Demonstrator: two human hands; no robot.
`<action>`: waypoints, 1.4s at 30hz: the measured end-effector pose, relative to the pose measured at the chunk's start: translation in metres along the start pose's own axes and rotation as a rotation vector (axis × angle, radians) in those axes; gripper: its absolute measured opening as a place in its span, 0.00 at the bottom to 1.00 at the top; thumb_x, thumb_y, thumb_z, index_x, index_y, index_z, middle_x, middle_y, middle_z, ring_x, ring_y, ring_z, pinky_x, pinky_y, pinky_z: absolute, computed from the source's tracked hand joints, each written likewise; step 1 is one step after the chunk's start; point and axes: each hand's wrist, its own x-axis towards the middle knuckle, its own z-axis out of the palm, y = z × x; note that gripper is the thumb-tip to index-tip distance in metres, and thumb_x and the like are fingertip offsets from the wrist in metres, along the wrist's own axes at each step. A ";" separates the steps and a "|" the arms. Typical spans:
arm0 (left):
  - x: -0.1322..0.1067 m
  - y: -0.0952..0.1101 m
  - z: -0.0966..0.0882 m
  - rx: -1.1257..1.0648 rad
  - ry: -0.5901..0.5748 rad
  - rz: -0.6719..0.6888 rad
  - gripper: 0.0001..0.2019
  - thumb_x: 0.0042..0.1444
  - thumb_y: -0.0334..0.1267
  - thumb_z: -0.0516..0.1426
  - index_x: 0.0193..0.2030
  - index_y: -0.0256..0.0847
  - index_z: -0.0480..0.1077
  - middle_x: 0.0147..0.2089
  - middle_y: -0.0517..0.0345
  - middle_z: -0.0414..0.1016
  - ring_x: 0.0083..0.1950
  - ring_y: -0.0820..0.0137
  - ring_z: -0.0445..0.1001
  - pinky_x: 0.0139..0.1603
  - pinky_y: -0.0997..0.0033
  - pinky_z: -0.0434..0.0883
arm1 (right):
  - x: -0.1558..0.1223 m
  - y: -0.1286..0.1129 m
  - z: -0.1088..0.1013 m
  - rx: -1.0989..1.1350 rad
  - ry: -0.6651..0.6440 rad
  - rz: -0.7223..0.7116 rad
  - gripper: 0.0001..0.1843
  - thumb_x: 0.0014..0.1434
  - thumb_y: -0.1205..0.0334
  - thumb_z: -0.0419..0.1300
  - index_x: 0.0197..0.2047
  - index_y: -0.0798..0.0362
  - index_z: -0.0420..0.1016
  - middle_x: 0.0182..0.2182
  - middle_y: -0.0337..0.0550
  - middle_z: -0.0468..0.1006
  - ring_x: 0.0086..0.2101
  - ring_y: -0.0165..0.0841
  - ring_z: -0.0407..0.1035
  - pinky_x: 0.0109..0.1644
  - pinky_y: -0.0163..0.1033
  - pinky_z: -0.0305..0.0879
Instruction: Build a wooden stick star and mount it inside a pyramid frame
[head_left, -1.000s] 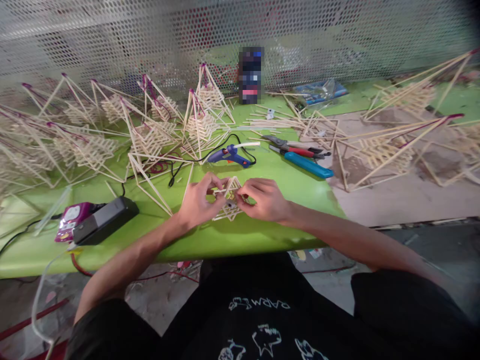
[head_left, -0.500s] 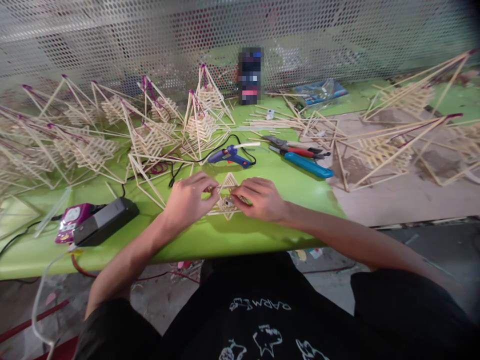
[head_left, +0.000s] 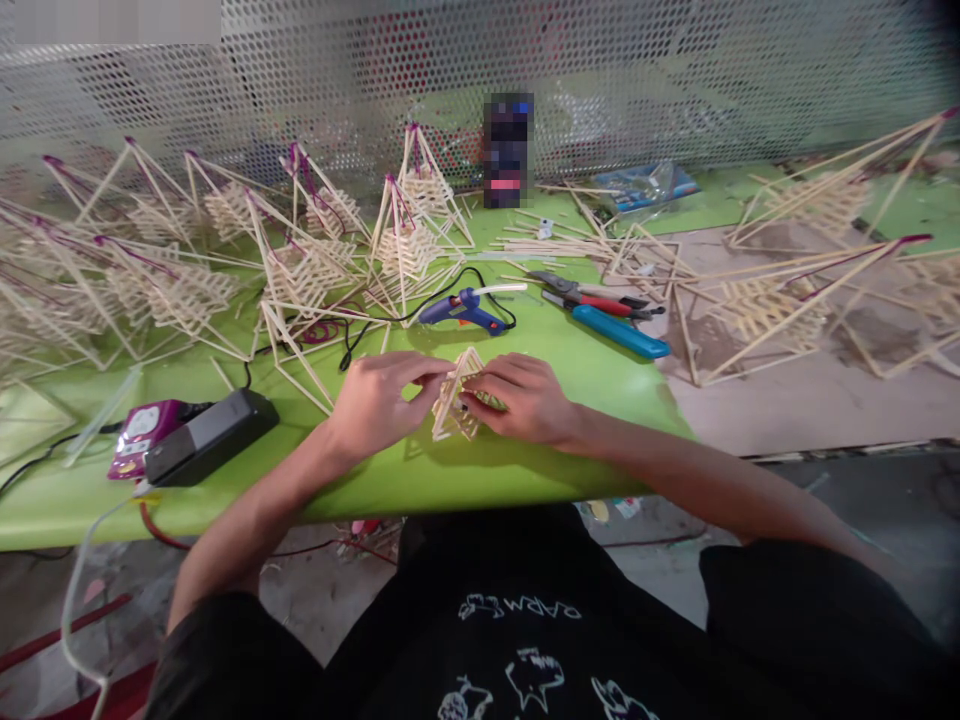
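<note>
Stick frame (head_left: 454,406) points its narrow end forward, long axis slanting right, pinched by both nearly closed hands (head_left: 525,400).

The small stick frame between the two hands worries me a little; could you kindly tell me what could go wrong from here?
The small stick frame looks slender and might crack if the left hand or right hand presses hard. It is near the front edge of the green table, so a slip could drop it. The glue gun lies just beyond both hands and could get bumped.
</note>
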 end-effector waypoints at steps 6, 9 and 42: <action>-0.005 0.008 0.012 -0.041 0.137 0.036 0.08 0.59 0.28 0.62 0.44 0.41 0.78 0.33 0.63 0.83 0.30 0.77 0.79 0.33 0.78 0.76 | 0.004 -0.003 -0.007 0.140 0.108 0.064 0.03 0.62 0.62 0.66 0.39 0.51 0.77 0.29 0.39 0.83 0.27 0.30 0.75 0.33 0.37 0.71; -0.008 0.010 0.019 -0.048 0.193 0.044 0.07 0.58 0.28 0.64 0.43 0.40 0.77 0.32 0.63 0.82 0.29 0.77 0.80 0.32 0.79 0.76 | 0.005 -0.006 -0.008 0.190 0.112 0.078 0.05 0.61 0.64 0.67 0.41 0.52 0.78 0.30 0.41 0.84 0.28 0.31 0.76 0.34 0.37 0.72; -0.016 0.012 0.051 -0.499 0.049 -0.183 0.08 0.59 0.37 0.67 0.45 0.44 0.80 0.49 0.52 0.79 0.52 0.67 0.80 0.58 0.56 0.79 | -0.001 0.000 -0.007 0.797 0.235 0.618 0.07 0.71 0.55 0.56 0.47 0.46 0.62 0.23 0.30 0.72 0.21 0.26 0.69 0.24 0.32 0.66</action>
